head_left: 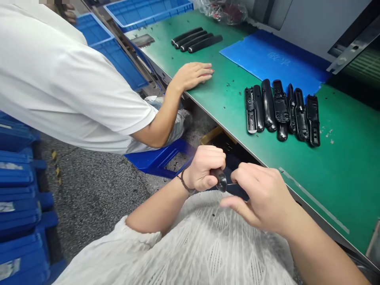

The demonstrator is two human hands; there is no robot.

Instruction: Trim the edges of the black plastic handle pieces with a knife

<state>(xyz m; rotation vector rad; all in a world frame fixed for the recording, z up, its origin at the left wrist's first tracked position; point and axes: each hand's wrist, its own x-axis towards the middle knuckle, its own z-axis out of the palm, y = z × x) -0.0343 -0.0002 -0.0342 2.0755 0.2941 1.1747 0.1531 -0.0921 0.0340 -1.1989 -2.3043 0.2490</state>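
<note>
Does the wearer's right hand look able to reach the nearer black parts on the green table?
Likely yes: the right hand is near the green table, with nothing visible blocking the nearer black parts.

Blue sheet [267, 61], clear plastic bag [227, 12] on green tabletop [228, 99].

The left grip [208, 167] hides most of the black part [221, 183].
</note>
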